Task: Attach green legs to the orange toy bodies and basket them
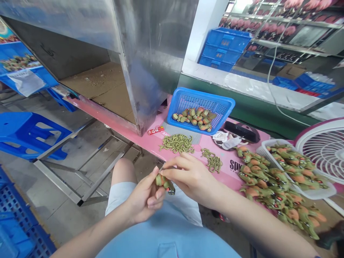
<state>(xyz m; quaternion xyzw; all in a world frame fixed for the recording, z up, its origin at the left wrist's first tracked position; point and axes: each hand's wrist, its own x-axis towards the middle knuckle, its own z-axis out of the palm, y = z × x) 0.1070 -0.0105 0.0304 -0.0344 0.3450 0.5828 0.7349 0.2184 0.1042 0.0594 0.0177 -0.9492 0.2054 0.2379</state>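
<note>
My left hand [143,199] grips a small green and orange toy figure [164,183] above my lap. My right hand [189,175] pinches the top of that same figure with thumb and fingertips. Just beyond my hands, on the pink table [150,141], lie two heaps of small green parts [177,143] [212,160]. A pile of green and orange figures [266,182] spreads along the table to my right.
A blue basket [202,113] holds several figures at the back. A white tray [295,165] with more figures sits by a fan [325,148]. A metal cabinet [120,61] stands on the left, a blue stool [29,134] beside it.
</note>
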